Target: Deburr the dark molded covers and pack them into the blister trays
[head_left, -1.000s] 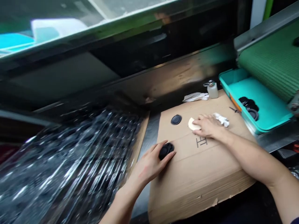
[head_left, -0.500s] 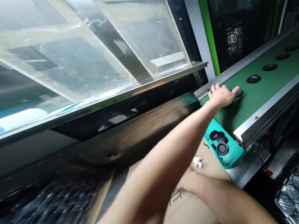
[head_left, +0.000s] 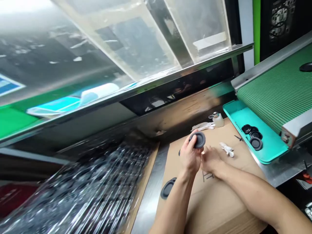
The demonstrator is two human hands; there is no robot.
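Note:
My left hand (head_left: 190,155) is closed on a black round rubber cap (head_left: 200,139), thumb across its face, held above the cardboard-covered bench. Close beside it, my right hand (head_left: 210,159) has its fingers curled together; what they hold, if anything, is hidden. A dark edge of another piece shows just left of my left hand. More black caps (head_left: 168,188) lie on the cardboard (head_left: 234,191) left of my forearm. Several black pieces (head_left: 255,143) rest in the teal tray (head_left: 270,148) to the right.
A green conveyor belt (head_left: 278,92) carries a black disc (head_left: 306,67) at the right. White gloves (head_left: 203,126), a small white bottle (head_left: 218,120), crumpled white material (head_left: 227,149) and small dark snips (head_left: 239,138) lie around. Clear plastic trays (head_left: 97,188) fill the left.
My left hand has come back from the belt to the bench with a black cap and sits beside my right hand. The view has swung left.

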